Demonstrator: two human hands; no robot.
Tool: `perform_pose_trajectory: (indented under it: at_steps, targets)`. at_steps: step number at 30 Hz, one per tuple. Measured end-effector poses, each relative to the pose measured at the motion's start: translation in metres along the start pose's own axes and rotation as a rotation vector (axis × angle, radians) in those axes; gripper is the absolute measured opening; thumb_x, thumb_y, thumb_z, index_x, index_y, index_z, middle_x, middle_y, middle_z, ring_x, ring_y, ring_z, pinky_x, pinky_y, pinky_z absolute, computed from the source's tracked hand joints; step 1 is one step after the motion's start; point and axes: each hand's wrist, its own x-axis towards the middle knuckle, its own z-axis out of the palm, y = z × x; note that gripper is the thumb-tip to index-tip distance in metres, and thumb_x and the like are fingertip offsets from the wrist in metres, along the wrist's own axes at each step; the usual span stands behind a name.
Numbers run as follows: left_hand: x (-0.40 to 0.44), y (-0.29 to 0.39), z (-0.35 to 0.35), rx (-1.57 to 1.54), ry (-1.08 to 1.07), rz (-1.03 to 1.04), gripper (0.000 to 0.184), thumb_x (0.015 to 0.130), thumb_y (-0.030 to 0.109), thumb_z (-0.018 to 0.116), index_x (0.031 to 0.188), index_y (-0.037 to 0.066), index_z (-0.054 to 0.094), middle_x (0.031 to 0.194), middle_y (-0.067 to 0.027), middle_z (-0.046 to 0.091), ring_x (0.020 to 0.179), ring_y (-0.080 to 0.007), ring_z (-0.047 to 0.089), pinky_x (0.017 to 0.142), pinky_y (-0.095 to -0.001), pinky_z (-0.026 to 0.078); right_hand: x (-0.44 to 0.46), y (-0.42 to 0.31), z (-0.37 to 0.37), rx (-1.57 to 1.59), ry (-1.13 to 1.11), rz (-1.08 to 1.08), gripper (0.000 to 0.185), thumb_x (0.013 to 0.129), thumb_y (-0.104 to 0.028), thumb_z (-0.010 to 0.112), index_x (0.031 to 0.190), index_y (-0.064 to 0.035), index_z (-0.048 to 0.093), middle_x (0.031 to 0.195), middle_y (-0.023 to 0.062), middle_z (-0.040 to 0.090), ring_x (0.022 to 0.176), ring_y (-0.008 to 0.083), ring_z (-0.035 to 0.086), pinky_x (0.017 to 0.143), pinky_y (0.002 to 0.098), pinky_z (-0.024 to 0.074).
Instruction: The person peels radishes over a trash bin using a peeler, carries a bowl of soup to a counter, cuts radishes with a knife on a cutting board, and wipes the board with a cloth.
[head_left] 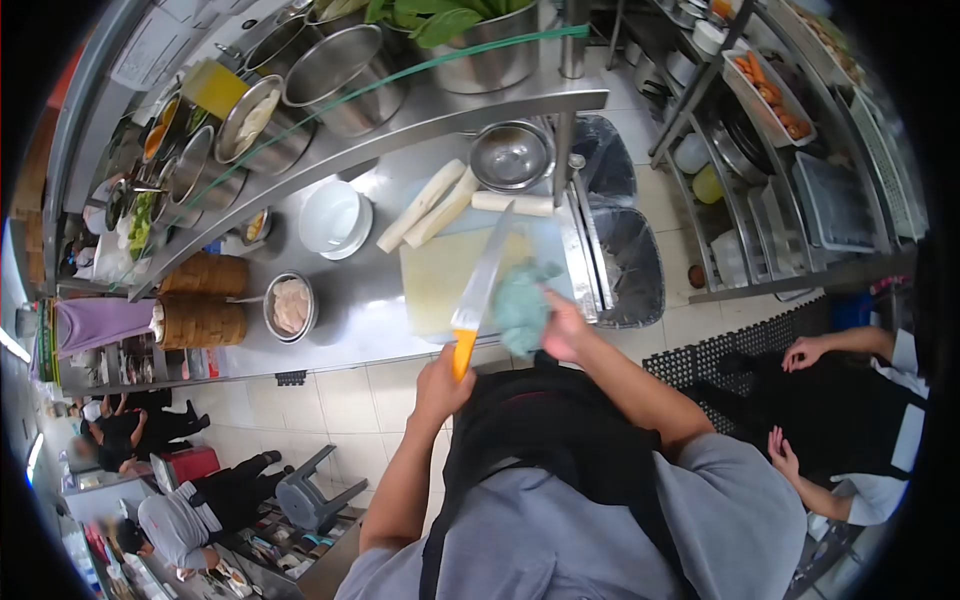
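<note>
My left hand (440, 388) is closed around the yellow handle of a kitchen knife (484, 272), whose broad blade points away from me over the cutting board (425, 285). A crumpled green cloth (523, 308) is gripped in my right hand (566, 326), just right of the blade. The cloth hides part of the board's right side. Beyond the board lie two long, pale peeled roots (432, 205) side by side, and another pale root piece (512, 204) lies crosswise near the knife tip. A metal bowl (510, 157) stands behind them.
Left on the steel counter are white bowls (333, 220), a metal bowl of pale meat (291, 306) and bamboo steamers (203, 322). A shelf (400, 143) with pots overhangs the back. Bins (630, 262) stand right. A co-worker (840, 415) is close at my right; others are behind left.
</note>
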Motion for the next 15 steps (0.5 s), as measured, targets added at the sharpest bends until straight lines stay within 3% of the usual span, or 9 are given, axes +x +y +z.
perform_pose_trajectory:
  at_steps: [1, 3, 6, 11, 13, 14, 15]
  targets:
    - [0.017, 0.008, 0.006, -0.008, -0.012, 0.016, 0.044, 0.082, 0.023, 0.066, 0.12, 0.004, 0.055, 0.084, -0.0271, 0.068, 0.085, -0.048, 0.066, 0.076, -0.0557, 0.053, 0.007, 0.012, 0.009, -0.001, 0.014, -0.017, 0.04, 0.101, -0.032, 0.055, 0.13, -0.0049, 0.058, 0.126, 0.0091, 0.065, 0.116, 0.0237, 0.062, 0.101, 0.0433, 0.049]
    - [0.045, 0.024, 0.017, 0.124, -0.096, 0.157, 0.048, 0.08, 0.023, 0.068, 0.122, 0.006, 0.053, 0.085, -0.0248, 0.069, 0.085, -0.0466, 0.067, 0.076, -0.0559, 0.053, 0.022, 0.023, 0.017, -0.365, 0.143, -0.291, 0.032, 0.096, -0.021, 0.069, 0.124, -0.006, 0.062, 0.117, 0.0056, 0.067, 0.104, 0.0168, 0.065, 0.09, 0.0354, 0.0532]
    - [0.054, 0.044, -0.001, 0.229, -0.221, 0.216, 0.047, 0.078, 0.022, 0.069, 0.12, 0.007, 0.053, 0.087, -0.0227, 0.07, 0.085, -0.045, 0.068, 0.077, -0.0554, 0.054, 0.037, 0.001, 0.001, -0.354, 0.333, -0.393, 0.03, 0.09, -0.016, 0.078, 0.115, -0.0054, 0.066, 0.106, 0.0042, 0.07, 0.094, 0.0139, 0.067, 0.082, 0.0316, 0.0553]
    - [0.072, 0.018, -0.034, 0.359, -0.282, 0.339, 0.038, 0.077, 0.021, 0.069, 0.11, 0.009, 0.056, 0.082, -0.0215, 0.069, 0.082, -0.0434, 0.068, 0.074, -0.0534, 0.053, 0.024, -0.061, -0.014, -0.287, 0.546, -0.644, 0.026, 0.09, -0.021, 0.078, 0.106, -0.0041, 0.067, 0.099, 0.0043, 0.072, 0.083, 0.0148, 0.068, 0.076, 0.0316, 0.056]
    - [0.086, 0.005, -0.045, 0.442, -0.305, 0.33, 0.034, 0.076, 0.02, 0.069, 0.106, 0.009, 0.058, 0.081, -0.0201, 0.069, 0.081, -0.043, 0.068, 0.073, -0.0535, 0.053, 0.025, -0.095, -0.028, -0.315, 0.79, -0.857, 0.025, 0.09, -0.021, 0.077, 0.104, -0.0026, 0.067, 0.094, 0.0062, 0.073, 0.077, 0.0176, 0.068, 0.075, 0.0317, 0.056]
    - [0.093, -0.002, -0.046, 0.492, -0.308, 0.291, 0.035, 0.077, 0.025, 0.069, 0.106, 0.009, 0.058, 0.088, -0.0175, 0.071, 0.084, -0.0394, 0.07, 0.075, -0.0527, 0.054, 0.019, -0.104, -0.037, -0.304, 0.789, -0.865, 0.025, 0.09, -0.021, 0.077, 0.104, -0.0026, 0.067, 0.094, 0.0062, 0.073, 0.077, 0.0176, 0.068, 0.075, 0.0317, 0.056]
    - [0.102, -0.012, -0.046, 0.502, -0.305, 0.299, 0.035, 0.077, 0.025, 0.069, 0.106, 0.009, 0.058, 0.088, -0.0175, 0.071, 0.084, -0.0394, 0.07, 0.075, -0.0527, 0.054, 0.013, -0.112, -0.047, -0.672, 0.817, -0.825, 0.032, 0.089, -0.021, 0.076, 0.111, -0.0009, 0.065, 0.103, 0.0112, 0.071, 0.087, 0.0226, 0.068, 0.08, 0.0348, 0.0557]
